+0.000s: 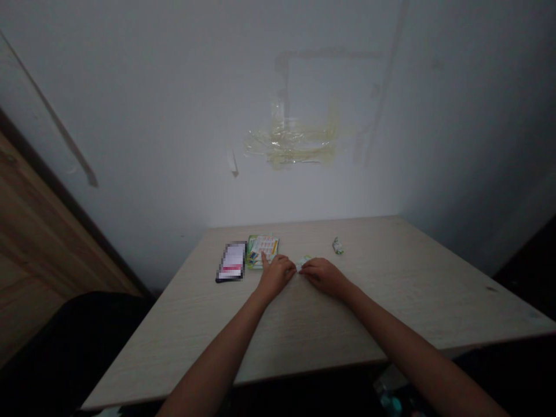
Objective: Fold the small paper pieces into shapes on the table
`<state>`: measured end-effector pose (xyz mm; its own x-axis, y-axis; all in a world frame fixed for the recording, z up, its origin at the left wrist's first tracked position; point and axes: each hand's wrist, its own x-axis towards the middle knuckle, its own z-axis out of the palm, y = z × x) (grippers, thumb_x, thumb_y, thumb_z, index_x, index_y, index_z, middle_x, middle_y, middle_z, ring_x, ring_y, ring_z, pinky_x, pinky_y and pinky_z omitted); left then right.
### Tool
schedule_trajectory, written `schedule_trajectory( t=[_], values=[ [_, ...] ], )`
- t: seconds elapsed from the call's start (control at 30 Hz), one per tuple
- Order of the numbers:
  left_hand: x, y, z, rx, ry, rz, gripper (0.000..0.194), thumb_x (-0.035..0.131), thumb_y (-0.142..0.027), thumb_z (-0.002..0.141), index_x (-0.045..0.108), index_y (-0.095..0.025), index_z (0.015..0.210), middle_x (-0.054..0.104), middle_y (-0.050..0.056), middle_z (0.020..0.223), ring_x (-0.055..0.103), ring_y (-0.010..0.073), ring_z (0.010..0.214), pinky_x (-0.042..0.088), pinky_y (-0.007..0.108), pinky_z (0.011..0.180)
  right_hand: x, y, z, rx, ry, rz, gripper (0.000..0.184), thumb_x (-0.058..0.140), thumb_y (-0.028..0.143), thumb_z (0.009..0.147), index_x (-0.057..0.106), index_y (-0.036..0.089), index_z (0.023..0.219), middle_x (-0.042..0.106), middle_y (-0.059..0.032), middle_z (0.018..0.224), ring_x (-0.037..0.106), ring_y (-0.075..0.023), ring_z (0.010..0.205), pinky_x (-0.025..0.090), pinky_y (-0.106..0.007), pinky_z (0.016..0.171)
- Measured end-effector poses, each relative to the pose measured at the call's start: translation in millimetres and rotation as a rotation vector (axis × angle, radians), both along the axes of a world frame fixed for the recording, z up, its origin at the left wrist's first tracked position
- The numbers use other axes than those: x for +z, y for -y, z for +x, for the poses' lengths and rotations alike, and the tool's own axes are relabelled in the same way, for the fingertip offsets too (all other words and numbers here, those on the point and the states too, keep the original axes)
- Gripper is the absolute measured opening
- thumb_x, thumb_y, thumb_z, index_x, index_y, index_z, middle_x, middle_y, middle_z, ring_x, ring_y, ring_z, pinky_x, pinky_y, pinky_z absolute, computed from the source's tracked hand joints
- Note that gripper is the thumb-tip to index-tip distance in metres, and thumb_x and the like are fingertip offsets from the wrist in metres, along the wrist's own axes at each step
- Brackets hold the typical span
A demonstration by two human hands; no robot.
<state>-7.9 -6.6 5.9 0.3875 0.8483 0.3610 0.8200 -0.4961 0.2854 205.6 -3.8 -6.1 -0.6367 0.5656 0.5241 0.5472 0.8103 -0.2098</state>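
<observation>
A small white-and-green piece of paper or wrapper (299,265) is between my two hands, low over the table. My left hand (276,275) has its fingers closed at the left edge of this piece, while its thumb points up towards a flat green-edged packet or booklet (267,244). From the other side, my right hand (326,277) pinches the same piece and covers part of it. The fingertips of the two hands almost meet. What is printed on the piece is too small to read.
Left of the green-edged packet lies a phone-like device (232,262) with a blurred, lit screen. A crumpled green-and-white scrap (337,246) sits to the right on the pale wooden table (391,260). Behind the table rises a wall (174,116) with old tape on it.
</observation>
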Motion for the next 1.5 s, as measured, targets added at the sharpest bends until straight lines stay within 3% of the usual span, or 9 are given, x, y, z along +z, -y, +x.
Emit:
schedule_trajectory(
  t=[0.4,0.6,0.8,1.03,1.5],
  values=[
    [2.6,-2,4,0.027,-0.010,-0.054,0.012,0.057,-0.030,0.088,0.068,-0.026,0.093,0.069,0.002,0.104,0.053,0.0230,0.115,-0.008,0.071,0.108,6.0,3,-4,-0.014,0.046,-0.010,0.029,0.057,0.016,0.088,0.071,0.026,0.111,0.069,-0.0071,0.103,0.061,-0.0182,0.096,0.047,-0.033,0.087],
    [6.4,5,-4,0.024,0.047,0.009,0.015,0.058,-0.033,0.088,0.068,-0.031,0.099,0.068,0.002,0.111,0.050,0.0236,0.118,-0.009,0.069,0.110,4.0,4,-3,-0.036,0.058,-0.010,0.029,0.056,0.017,0.088,0.070,0.025,0.112,0.069,-0.0068,0.103,0.060,-0.0185,0.096,0.046,-0.033,0.087],
    [7.2,9,-13,-0.057,-0.008,0.058,0.016,0.058,-0.035,0.088,0.073,-0.036,0.094,0.069,0.000,0.112,0.050,0.0241,0.118,-0.015,0.068,0.109,0.9,0,0,-0.122,0.070,0.005,0.027,0.057,0.018,0.088,0.071,0.024,0.110,0.068,-0.0074,0.099,0.060,-0.0185,0.095,0.045,-0.033,0.087],
    [6.8,16,-6,-0.148,-0.073,0.104,0.025,0.053,-0.037,0.091,0.069,-0.038,0.109,0.071,-0.002,0.113,0.050,0.0233,0.121,-0.021,0.063,0.110,2.7,-2,4,-0.201,0.097,-0.019,0.027,0.058,0.021,0.088,0.070,0.026,0.112,0.068,-0.0066,0.102,0.059,-0.0189,0.098,0.043,-0.033,0.090],
    [-0.9,13,-7,-0.193,-0.134,0.183,0.032,0.043,-0.041,0.095,0.062,-0.040,0.121,0.068,-0.004,0.122,0.044,0.0261,0.132,-0.020,0.070,0.106,-4.0,-6,6,-0.183,0.039,-0.018,0.028,0.053,0.022,0.091,0.070,0.020,0.113,0.069,-0.0096,0.107,0.060,-0.0197,0.101,0.046,-0.034,0.093]
  ],
)
